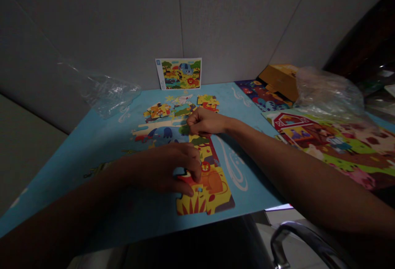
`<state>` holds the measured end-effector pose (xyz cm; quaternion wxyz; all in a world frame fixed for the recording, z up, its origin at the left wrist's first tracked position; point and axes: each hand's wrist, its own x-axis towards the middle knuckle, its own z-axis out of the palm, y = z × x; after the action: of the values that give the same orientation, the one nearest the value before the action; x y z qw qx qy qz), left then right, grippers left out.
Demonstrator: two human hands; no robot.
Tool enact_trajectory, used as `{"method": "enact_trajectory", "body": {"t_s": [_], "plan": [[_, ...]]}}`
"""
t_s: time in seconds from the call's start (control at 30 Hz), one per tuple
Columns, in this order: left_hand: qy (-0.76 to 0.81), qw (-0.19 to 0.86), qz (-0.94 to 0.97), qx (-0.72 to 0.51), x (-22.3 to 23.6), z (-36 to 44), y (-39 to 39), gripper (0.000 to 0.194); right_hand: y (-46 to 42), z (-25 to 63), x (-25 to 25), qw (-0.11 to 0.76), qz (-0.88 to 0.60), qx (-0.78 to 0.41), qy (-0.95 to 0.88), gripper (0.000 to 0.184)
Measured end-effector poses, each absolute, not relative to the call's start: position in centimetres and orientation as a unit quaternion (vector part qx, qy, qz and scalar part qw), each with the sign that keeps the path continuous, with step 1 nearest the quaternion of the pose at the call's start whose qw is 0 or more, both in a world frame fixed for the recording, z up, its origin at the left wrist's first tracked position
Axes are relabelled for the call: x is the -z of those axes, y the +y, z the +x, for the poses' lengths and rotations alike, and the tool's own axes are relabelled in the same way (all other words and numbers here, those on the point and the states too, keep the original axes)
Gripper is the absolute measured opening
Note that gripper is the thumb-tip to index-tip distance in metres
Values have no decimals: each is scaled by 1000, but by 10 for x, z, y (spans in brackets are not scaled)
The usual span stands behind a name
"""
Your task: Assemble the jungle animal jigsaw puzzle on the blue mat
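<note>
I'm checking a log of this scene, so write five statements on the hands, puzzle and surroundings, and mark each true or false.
The left hand is farther from the wall than the right hand. True.
The picture card lies flat. False: the picture card stands upright by the wall.
The farm picture lies right of the puzzle. True.
Clear plastic shows only at right. False: clear plastic lies at left too.
The puzzle is complete. False: separate pieces lie beyond it.
</note>
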<state>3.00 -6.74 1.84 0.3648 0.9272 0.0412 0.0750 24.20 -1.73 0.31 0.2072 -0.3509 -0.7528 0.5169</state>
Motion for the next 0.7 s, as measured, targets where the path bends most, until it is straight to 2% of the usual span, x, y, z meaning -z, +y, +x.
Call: {"method": "enact_trajectory", "body": {"t_s": [0.23, 0.47, 0.7], "plan": [[22, 311, 946, -87, -16, 30, -70, 12, -17, 242, -4, 209, -353, -519, -750, 20], [3, 345, 937, -47, -20, 35, -75, 5, -16, 243, -2, 204, -350, -505, -762, 23], [7, 376, 926, -19, -23, 39, -80, 17, -16, 243, -2, 204, -358, -513, -753, 23]]}}
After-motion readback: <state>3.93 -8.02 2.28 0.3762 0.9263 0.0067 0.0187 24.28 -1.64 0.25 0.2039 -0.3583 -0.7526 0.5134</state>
